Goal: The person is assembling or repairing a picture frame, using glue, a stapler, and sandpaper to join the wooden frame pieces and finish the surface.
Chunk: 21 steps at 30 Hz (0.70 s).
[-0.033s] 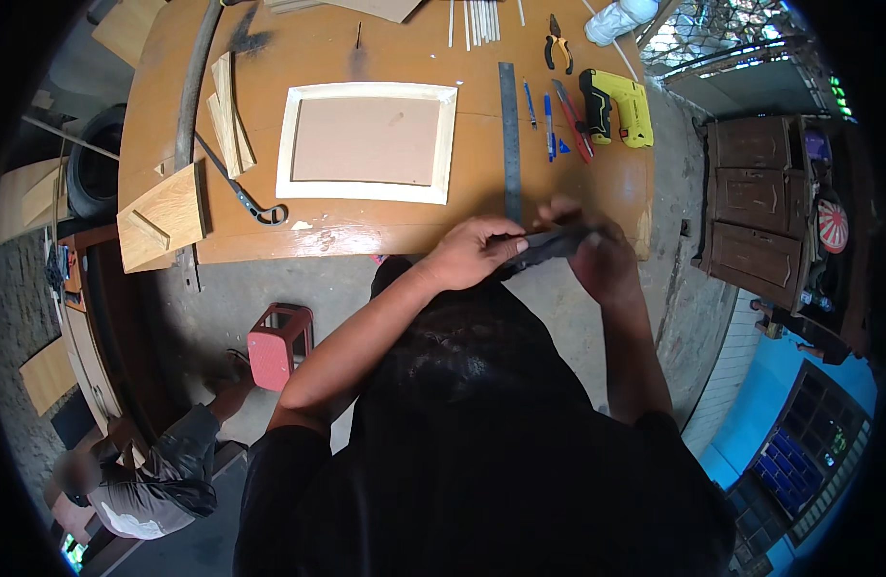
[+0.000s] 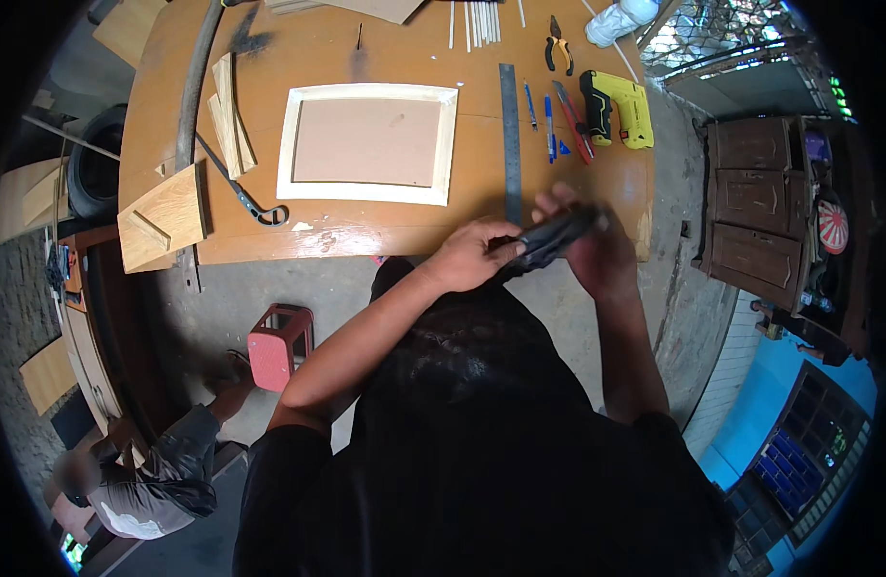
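A limp black item, perhaps cloth, is pinched by the fingers and thumb of my left hand, in front of the table's near edge. Its far end reaches up against my right hand, which motion blurs; whether those fingers grip it I cannot make out. Beyond my hands a steel ruler lies lengthwise on the table. Left of the ruler lies a pale wooden frame with a flat brown panel inside it.
Right of the ruler lie blue pens, a red cutter, pliers and a yellow-black power tool. A handsaw and wood pieces occupy the table's left. Behind me left are a red stool and a seated person.
The black item's right end has risen and tilted upward. My right hand has shifted slightly up with its fingers raised; my left hand stays nearly in place.
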Tool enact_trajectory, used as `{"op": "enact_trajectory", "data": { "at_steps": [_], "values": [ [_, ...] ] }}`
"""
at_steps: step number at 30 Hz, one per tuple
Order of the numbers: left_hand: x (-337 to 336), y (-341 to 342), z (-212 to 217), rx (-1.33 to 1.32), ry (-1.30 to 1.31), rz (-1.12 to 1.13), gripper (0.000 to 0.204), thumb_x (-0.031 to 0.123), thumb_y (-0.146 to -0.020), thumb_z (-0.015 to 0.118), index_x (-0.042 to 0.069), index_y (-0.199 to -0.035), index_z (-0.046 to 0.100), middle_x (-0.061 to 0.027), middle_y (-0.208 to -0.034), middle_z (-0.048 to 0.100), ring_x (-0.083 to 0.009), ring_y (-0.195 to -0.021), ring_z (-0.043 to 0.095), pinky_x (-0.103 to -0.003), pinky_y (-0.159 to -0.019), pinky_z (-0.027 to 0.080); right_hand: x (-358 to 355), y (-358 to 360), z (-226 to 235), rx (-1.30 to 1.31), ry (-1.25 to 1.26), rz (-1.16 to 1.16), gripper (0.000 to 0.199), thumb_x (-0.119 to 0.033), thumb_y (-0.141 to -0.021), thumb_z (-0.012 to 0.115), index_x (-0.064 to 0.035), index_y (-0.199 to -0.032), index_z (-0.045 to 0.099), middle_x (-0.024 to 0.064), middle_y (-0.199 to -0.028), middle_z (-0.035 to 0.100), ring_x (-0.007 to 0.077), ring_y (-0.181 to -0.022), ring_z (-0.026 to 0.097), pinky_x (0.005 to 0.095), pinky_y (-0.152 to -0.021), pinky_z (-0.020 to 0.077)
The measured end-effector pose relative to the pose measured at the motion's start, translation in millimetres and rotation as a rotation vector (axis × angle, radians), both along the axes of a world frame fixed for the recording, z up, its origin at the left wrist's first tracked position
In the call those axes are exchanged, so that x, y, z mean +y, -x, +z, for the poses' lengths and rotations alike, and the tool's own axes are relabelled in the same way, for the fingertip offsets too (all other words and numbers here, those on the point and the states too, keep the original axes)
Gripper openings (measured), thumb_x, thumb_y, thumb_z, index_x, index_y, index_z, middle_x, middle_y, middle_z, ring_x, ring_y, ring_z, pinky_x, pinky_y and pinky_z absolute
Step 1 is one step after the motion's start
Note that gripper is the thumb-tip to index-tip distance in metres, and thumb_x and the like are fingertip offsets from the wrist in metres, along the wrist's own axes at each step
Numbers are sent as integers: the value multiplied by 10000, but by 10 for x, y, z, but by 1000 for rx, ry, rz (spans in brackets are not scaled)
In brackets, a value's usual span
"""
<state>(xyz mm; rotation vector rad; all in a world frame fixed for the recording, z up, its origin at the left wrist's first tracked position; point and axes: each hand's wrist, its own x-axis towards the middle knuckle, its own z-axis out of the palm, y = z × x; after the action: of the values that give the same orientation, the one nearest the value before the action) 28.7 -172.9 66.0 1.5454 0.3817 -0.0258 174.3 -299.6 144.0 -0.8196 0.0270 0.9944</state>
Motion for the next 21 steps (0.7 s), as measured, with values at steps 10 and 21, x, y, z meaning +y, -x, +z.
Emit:
{"op": "enact_trajectory", "data": {
  "at_steps": [10,21],
  "values": [
    [953,785,-568,130,-1052,699,492,200,-917,570,47,-1382,520,-191,-1412,477,-400,-1335,412,-547,-1135,288,1251,-568,-1269,-1692,539,74,225,-79,-909,652,-66,-1126,712,135,-1025,689,284,-896,690,345,-766,548],
    [1014,946,-838,349,-1216,640,605,387,-991,462,102,-1518,378,-148,-1601,296,-385,-1508,175,-646,-1182,45,1712,-445,-1628,-1804,641,244,278,-101,-932,599,-119,-1198,676,167,-1084,619,364,-959,656,439,-830,551]
  ]
}}
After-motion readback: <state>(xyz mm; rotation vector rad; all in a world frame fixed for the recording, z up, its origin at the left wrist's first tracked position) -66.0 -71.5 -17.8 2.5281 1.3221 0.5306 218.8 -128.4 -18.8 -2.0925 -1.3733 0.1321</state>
